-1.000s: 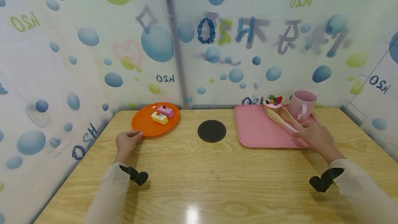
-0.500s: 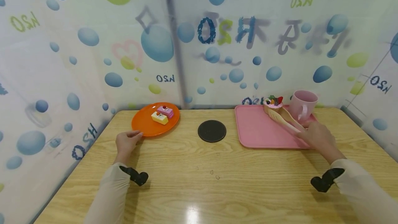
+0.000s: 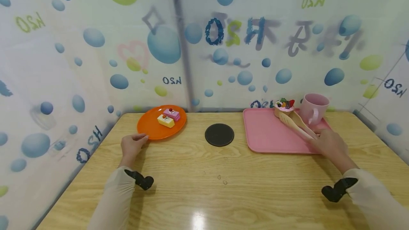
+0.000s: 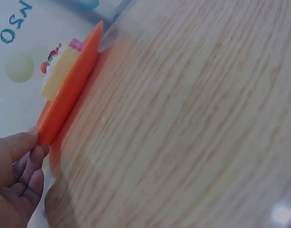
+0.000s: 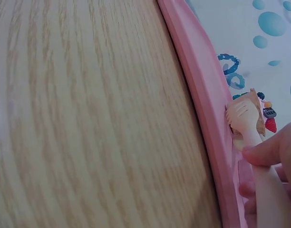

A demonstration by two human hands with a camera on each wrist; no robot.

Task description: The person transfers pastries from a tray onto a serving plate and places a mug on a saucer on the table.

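My left hand (image 3: 131, 148) pinches the near left rim of an orange plate (image 3: 148, 130). The left wrist view shows thumb above and fingers below that rim. On the plate lie a yellow toy cake slice (image 4: 60, 78) and a pink cake slice (image 3: 172, 114). My right hand (image 3: 330, 146) holds beige tongs (image 5: 252, 137) over a pink tray (image 3: 270, 137). The tong tips are at a fruit-topped cupcake (image 3: 284, 106) near the tray's back edge, one arm in front of it. How firmly they grip it I cannot tell.
A pink mug (image 3: 314, 107) stands on the tray, right of the cupcake. Between plate and tray a black round coaster (image 3: 219, 135) lies on the wooden table (image 3: 198, 180). A patterned curtain (image 3: 207, 63) hangs behind the table's back edge.
The head view has shifted slightly, moving the scene a little to the right. My right hand, the tongs and the cupcake have edged right. My left hand stays on the plate rim.
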